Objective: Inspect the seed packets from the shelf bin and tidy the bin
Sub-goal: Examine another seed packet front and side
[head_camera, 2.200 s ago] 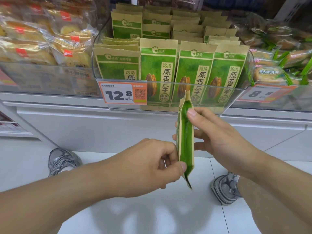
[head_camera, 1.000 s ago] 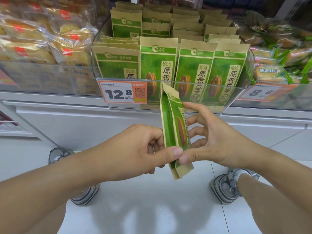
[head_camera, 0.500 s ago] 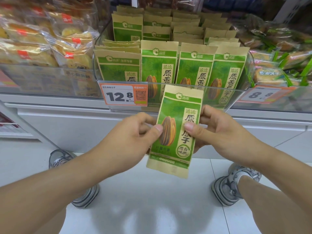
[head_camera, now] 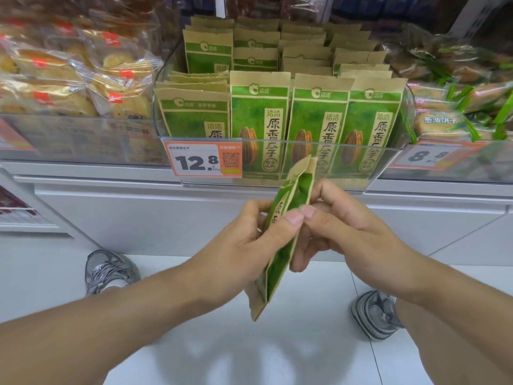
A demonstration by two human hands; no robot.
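Both hands pinch one sunflower seed packet (head_camera: 288, 234) at the frame's middle: left hand (head_camera: 249, 245), right hand (head_camera: 341, 232), fingers curled round it. It is out for checking. The clear bin (head_camera: 277, 162) above looks full; tidying seems left.

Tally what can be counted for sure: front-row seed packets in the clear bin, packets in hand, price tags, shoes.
Front-row seed packets in the clear bin: 4
Held seed packet, pinched by left hand and right hand: 1
Price tags: 2
Grey shoes: 2
Total: 9
Packets behind the front row overlap too much to count.
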